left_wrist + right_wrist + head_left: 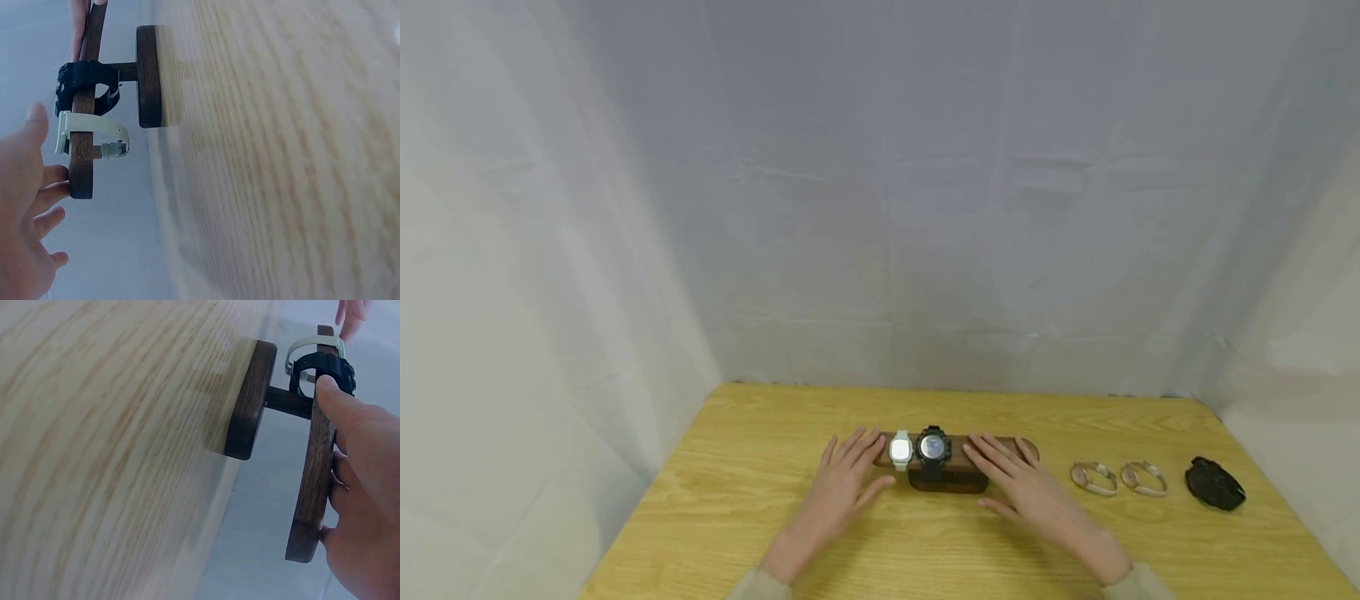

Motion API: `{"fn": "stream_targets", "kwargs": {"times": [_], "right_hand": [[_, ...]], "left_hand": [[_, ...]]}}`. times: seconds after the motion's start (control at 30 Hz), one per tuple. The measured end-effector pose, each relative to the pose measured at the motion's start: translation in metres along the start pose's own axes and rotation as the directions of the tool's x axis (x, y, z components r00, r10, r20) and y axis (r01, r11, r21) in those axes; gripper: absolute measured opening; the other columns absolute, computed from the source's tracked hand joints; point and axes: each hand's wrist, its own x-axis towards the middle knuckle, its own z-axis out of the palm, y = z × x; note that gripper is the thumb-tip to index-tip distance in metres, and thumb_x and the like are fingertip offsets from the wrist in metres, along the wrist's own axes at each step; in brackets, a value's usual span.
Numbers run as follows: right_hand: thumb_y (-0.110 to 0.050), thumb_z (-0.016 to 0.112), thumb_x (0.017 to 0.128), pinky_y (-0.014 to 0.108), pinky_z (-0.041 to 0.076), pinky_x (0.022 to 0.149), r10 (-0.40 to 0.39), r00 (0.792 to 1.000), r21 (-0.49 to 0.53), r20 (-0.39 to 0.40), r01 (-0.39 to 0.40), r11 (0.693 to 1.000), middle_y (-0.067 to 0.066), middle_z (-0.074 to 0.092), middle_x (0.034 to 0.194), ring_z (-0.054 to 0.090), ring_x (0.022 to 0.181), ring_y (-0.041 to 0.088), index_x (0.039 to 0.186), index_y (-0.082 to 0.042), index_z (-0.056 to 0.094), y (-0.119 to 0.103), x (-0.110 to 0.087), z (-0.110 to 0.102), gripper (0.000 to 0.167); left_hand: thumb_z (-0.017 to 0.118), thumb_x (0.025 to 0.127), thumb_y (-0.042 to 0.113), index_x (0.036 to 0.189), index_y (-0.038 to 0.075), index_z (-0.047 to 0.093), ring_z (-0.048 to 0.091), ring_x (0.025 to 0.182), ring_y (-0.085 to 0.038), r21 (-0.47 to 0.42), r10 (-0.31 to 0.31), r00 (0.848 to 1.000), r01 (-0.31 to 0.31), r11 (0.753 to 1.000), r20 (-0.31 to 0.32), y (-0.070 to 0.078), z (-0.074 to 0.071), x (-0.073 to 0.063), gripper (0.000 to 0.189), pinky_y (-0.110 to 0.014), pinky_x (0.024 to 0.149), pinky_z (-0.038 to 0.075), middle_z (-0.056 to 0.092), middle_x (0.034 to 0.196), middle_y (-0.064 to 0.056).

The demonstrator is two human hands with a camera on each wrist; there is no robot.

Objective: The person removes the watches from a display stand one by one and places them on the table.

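While against a stand (315,462) with white watch (901,451), black watch (933,447): left hand (837,493) and right hand (1032,493), fingers (992,454) unclenched.

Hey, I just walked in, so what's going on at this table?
Someone has both hands at a dark wooden watch stand. The left hand has its fingertips at the left end, and the right hand has its fingers over the right part of the bar. A white watch and a black watch sit strapped round the bar between them. Off to the right on the table lie two pale-strapped watches and a black object.
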Motion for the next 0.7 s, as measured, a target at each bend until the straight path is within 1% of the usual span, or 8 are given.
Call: {"fn": "stream_targets", "kwargs": {"times": [0.1,0.2,0.27,0.37,0.4,0.5,0.6,0.7], "right_hand": [[-0.036,0.078,0.088,0.041,-0.003,0.124,0.012,1.000,0.006,-0.008,-0.012,1.000,0.011,0.040,0.160,0.042,0.143,0.032,0.154,-0.011,0.043,0.000,0.000,0.000,0.079],[-0.036,0.077,0.088,0.048,0.004,0.124,0.026,1.000,0.016,-0.006,-0.026,1.000,0.009,0.038,0.161,0.041,0.144,0.032,0.156,-0.014,0.041,-0.001,0.000,0.001,0.080],[-0.034,0.077,0.089,0.049,0.004,0.124,0.031,1.000,0.031,-0.004,-0.031,0.999,0.009,0.038,0.161,0.041,0.144,0.033,0.156,-0.014,0.041,-0.001,0.000,0.001,0.079],[-0.033,0.077,0.089,0.046,-0.001,0.124,0.038,0.999,0.051,0.007,-0.038,0.998,0.010,0.038,0.161,0.042,0.143,0.034,0.154,-0.011,0.043,-0.002,0.000,0.001,0.076],[-0.033,0.077,0.089,0.047,0.000,0.124,0.040,0.999,0.053,0.013,-0.040,0.998,0.011,0.039,0.160,0.042,0.143,0.034,0.154,-0.011,0.044,-0.002,0.000,0.000,0.076],[-0.034,0.077,0.089,0.057,0.012,0.123,0.040,0.999,0.051,0.025,-0.041,0.998,0.012,0.041,0.159,0.043,0.143,0.034,0.153,-0.009,0.046,-0.003,0.001,-0.001,0.075],[-0.034,0.077,0.089,0.066,0.026,0.116,0.043,0.999,0.054,0.031,-0.045,0.998,0.012,0.041,0.159,0.042,0.143,0.034,0.153,-0.010,0.045,-0.003,0.001,-0.002,0.075],[-0.033,0.078,0.088,0.069,0.030,0.112,0.042,0.999,0.060,0.025,-0.043,0.997,0.011,0.041,0.160,0.042,0.144,0.033,0.153,-0.011,0.045,-0.003,0.002,-0.003,0.076]], "left_hand": [[0.058,0.098,0.049,0.145,0.005,0.054,0.037,0.147,-0.033,0.013,0.006,1.000,-0.006,1.000,-0.025,-0.002,0.000,0.005,0.064,-0.061,0.121,0.022,0.050,0.153,-0.010],[0.054,0.098,0.055,0.146,0.008,0.053,0.038,0.146,-0.032,0.017,0.000,1.000,0.000,1.000,-0.024,-0.003,-0.001,0.010,0.068,-0.059,0.122,0.023,0.051,0.151,-0.008],[0.053,0.097,0.056,0.148,0.009,0.051,0.038,0.147,-0.031,-0.008,-0.002,1.000,0.002,1.000,-0.019,-0.003,-0.001,0.013,0.069,-0.058,0.122,0.022,0.051,0.152,-0.007],[0.061,0.095,0.050,0.148,0.009,0.051,0.039,0.146,-0.032,-0.067,0.010,0.999,-0.012,0.998,-0.031,-0.001,0.000,0.018,0.067,-0.057,0.122,0.022,0.051,0.152,-0.008],[0.064,0.094,0.048,0.148,0.009,0.051,0.040,0.145,-0.033,-0.085,0.020,0.999,-0.023,0.996,-0.036,-0.001,0.000,0.020,0.068,-0.058,0.122,0.023,0.051,0.151,-0.008],[0.071,0.091,0.043,0.147,0.007,0.051,0.041,0.144,-0.034,-0.110,0.054,0.998,-0.058,0.992,-0.037,0.000,0.001,0.026,0.070,-0.059,0.121,0.025,0.052,0.150,-0.010],[0.071,0.091,0.044,0.149,0.007,0.048,0.040,0.145,-0.034,-0.123,0.079,0.997,-0.079,0.989,-0.011,0.001,0.002,0.030,0.072,-0.059,0.122,0.023,0.051,0.152,-0.011],[0.070,0.091,0.045,0.150,0.007,0.047,0.038,0.146,-0.034,-0.138,0.089,0.996,-0.086,0.987,0.011,0.001,0.003,0.033,0.074,-0.059,0.122,0.021,0.050,0.153,-0.011]]}}
